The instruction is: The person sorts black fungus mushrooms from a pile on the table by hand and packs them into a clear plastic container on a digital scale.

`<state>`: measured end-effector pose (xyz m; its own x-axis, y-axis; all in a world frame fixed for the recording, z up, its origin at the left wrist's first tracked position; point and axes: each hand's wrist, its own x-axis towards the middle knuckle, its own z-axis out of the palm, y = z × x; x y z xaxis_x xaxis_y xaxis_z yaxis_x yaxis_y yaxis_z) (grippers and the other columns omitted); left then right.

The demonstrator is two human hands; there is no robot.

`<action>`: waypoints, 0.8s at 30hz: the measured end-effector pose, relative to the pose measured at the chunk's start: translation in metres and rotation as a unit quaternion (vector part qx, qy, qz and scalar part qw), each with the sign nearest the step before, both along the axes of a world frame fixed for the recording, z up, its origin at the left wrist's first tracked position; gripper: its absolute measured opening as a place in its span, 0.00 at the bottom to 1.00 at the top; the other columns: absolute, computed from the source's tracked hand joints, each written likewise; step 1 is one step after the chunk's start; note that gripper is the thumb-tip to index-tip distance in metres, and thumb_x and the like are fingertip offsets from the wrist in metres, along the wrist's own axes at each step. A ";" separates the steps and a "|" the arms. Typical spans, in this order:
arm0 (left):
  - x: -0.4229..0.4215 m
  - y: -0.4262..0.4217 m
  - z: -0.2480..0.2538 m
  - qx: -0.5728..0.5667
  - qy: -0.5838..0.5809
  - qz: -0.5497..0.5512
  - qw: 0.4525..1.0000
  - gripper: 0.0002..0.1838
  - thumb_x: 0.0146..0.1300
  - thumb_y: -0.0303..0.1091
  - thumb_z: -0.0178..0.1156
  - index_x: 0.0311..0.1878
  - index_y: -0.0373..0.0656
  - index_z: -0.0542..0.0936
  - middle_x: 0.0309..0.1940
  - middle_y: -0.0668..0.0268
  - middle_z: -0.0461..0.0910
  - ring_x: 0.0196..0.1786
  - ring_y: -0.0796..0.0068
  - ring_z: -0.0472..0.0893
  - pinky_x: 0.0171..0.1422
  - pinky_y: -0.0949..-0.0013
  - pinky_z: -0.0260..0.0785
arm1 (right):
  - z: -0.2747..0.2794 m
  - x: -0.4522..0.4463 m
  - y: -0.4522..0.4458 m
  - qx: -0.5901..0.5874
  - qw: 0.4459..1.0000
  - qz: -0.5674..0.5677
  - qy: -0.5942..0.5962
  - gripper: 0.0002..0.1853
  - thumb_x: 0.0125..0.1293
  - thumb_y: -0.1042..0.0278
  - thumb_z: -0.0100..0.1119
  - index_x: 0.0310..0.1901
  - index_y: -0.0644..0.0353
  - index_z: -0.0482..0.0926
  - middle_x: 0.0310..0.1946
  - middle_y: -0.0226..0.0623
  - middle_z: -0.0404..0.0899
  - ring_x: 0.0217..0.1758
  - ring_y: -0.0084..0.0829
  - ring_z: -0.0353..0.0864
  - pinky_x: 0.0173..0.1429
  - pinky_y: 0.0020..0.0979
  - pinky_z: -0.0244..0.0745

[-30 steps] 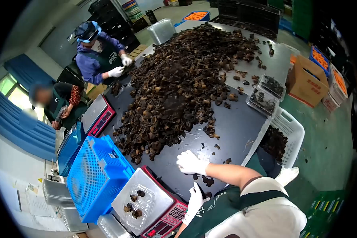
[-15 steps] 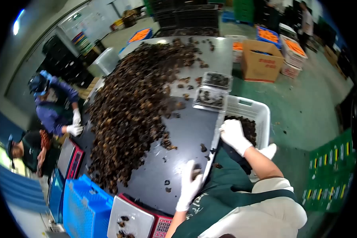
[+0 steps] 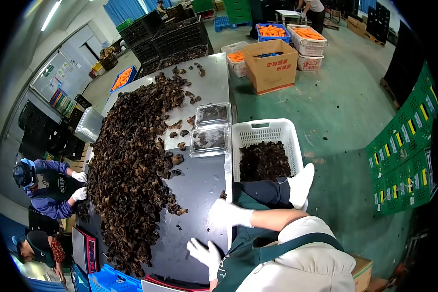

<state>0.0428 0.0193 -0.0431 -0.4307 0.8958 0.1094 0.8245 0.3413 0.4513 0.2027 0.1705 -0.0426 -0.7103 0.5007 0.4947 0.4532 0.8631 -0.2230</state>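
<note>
A worker's gloved left hand [image 3: 206, 255], its fingers apart, is over the metal table [image 3: 195, 181]; the gloved right hand [image 3: 227, 214] blurs at the table's edge, any grip impossible to tell. Beyond both hands, wood-ear mushrooms [image 3: 131, 187] lie heaped across the tabletop, near clear plastic boxes [image 3: 210, 140] and a white basket [image 3: 294, 141]. A purple-sleeved co-worker [image 3: 51, 208] stands opposite.

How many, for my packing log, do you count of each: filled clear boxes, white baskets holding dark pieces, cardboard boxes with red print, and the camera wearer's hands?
Clear boxes: 2
White basket: 1
Cardboard box: 1
Wearer's right hand and left hand, both gloved: 2
Total: 6
</note>
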 end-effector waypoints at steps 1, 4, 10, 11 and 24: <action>0.005 0.012 -0.003 0.068 -0.014 -0.083 0.994 0.36 0.57 0.36 0.59 0.67 0.32 0.60 0.67 0.39 0.57 0.69 0.39 0.55 0.71 0.44 0.47 | 0.000 0.017 0.016 -0.027 0.986 -0.060 -0.154 0.08 0.49 0.64 0.54 0.15 0.49 0.76 0.16 0.29 0.72 0.22 0.32 0.75 0.29 0.35 0.67; 0.033 0.047 0.007 0.090 -0.149 -0.253 0.952 0.28 0.57 0.31 0.61 0.62 0.36 0.68 0.62 0.42 0.63 0.64 0.43 0.61 0.68 0.46 0.52 | 0.027 0.086 0.041 -0.014 0.960 -0.267 -0.087 0.08 0.47 0.65 0.54 0.16 0.51 0.80 0.15 0.34 0.75 0.23 0.35 0.78 0.26 0.37 0.69; -0.001 0.069 0.037 0.118 -0.060 -0.133 0.982 0.24 0.58 0.30 0.55 0.59 0.35 0.71 0.65 0.44 0.62 0.67 0.43 0.60 0.72 0.49 0.49 | -0.024 0.184 0.026 -0.050 0.899 -0.434 0.024 0.10 0.58 0.61 0.54 0.25 0.54 0.79 0.28 0.35 0.76 0.37 0.38 0.76 0.44 0.41 0.68; -0.020 0.073 0.034 0.087 -0.013 -0.049 0.995 0.25 0.60 0.34 0.53 0.61 0.36 0.70 0.66 0.45 0.61 0.69 0.44 0.58 0.71 0.47 0.49 | -0.031 0.192 0.015 -0.088 0.888 -0.451 -0.018 0.09 0.58 0.61 0.54 0.27 0.54 0.79 0.30 0.35 0.76 0.38 0.38 0.75 0.46 0.41 0.67; 0.070 0.075 0.051 0.061 -0.127 -0.469 0.872 0.29 0.56 0.27 0.55 0.64 0.42 0.69 0.63 0.53 0.67 0.64 0.51 0.66 0.70 0.55 0.54 | -0.034 0.304 -0.042 -0.222 0.697 -0.609 0.307 0.10 0.63 0.65 0.60 0.28 0.62 0.78 0.22 0.36 0.77 0.25 0.27 0.74 0.33 0.30 0.70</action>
